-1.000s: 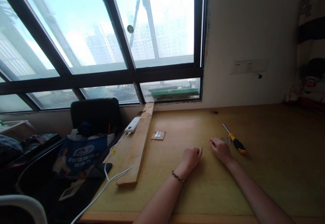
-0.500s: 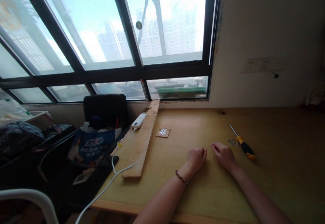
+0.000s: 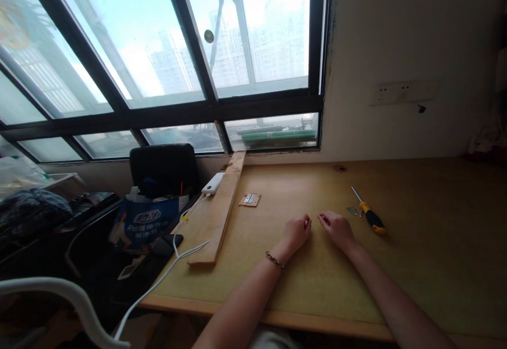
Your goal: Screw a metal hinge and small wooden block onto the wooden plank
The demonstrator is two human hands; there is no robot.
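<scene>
My left hand [image 3: 296, 232] rests on the wooden table [image 3: 317, 285] with its fingers curled in and nothing seen in them; a braided bracelet circles that wrist. Just to its right lies my right hand [image 3: 336, 228], fingers also drawn together, a small gap between the two. Close to the right hand are several small screws [image 3: 352, 210] and a screwdriver [image 3: 369, 213] with a yellow and black handle, its shaft pointing away from me. Beyond the left hand sits a small metal hinge [image 3: 251, 199] on a piece of brown cardboard [image 3: 247, 204].
Along the table's left side lies a long wooden board [image 3: 217, 222], with a white power bank [image 3: 213, 184] and white cable [image 3: 152, 284] by it. Further left are a black chair [image 3: 163, 167] and a blue bag [image 3: 148, 219]. A window and wall stand behind.
The whole view has shifted slightly, so the table and things sit a little higher and further left. Both hands keep their pose on the table.
</scene>
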